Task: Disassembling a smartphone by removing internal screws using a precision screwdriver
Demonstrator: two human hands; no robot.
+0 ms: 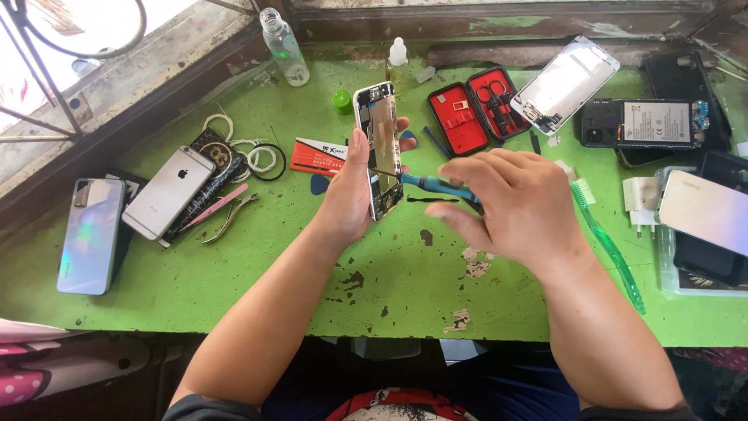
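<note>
My left hand (351, 191) holds an opened phone body (379, 148) upright on its edge, its inner parts facing right. My right hand (510, 203) grips a blue-handled screwdriver (436, 185) whose tip touches the inside of the phone body near its middle. Both hands hover over the worn green table (389, 288).
A red tool case (475, 109), a detached white screen (565, 82) and opened phones (647, 125) lie at the back right. A green toothbrush (612, 245) and white charger (640, 199) sit right. Two phones (167, 191), tweezers (230, 218), rings, two bottles (284, 47) lie left.
</note>
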